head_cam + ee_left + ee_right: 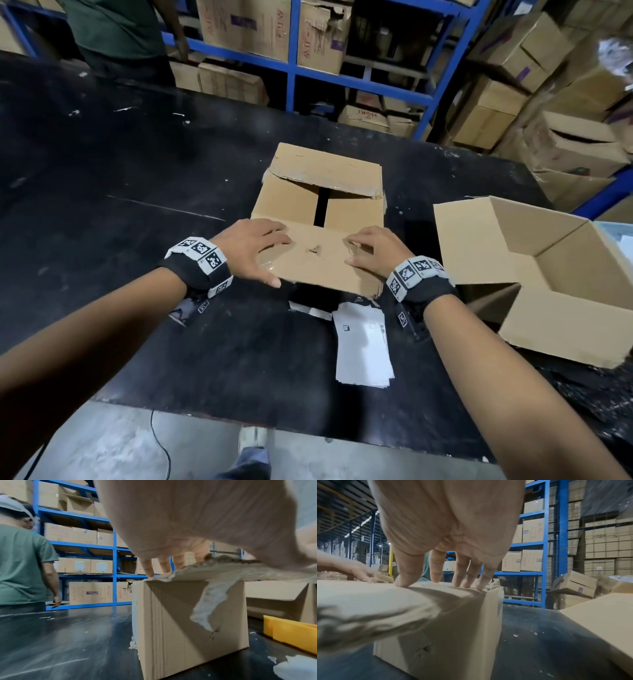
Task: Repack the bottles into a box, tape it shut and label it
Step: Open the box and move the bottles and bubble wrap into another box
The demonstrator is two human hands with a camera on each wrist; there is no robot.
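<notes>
A brown cardboard box (318, 205) stands in the middle of the black table. Its two inner flaps lie folded in, with a dark slit between them. The far flap (329, 168) slopes partly raised, and the near flap (322, 263) is torn at its centre. My left hand (253, 246) presses flat on the near flap's left end, fingers (149, 568) straight. My right hand (373, 253) presses its fingertips (436, 569) on the right end. A strip of torn tape (209, 605) hangs down the box (188, 628) side. No bottles show.
A second box (548, 284) stands open at the right. White label sheets (363, 349) lie on the table (137, 205) near the front edge. A yellow object (291, 632) lies beside the box. A person in a green shirt (116, 31) stands behind the table by blue shelves (359, 82) of cartons.
</notes>
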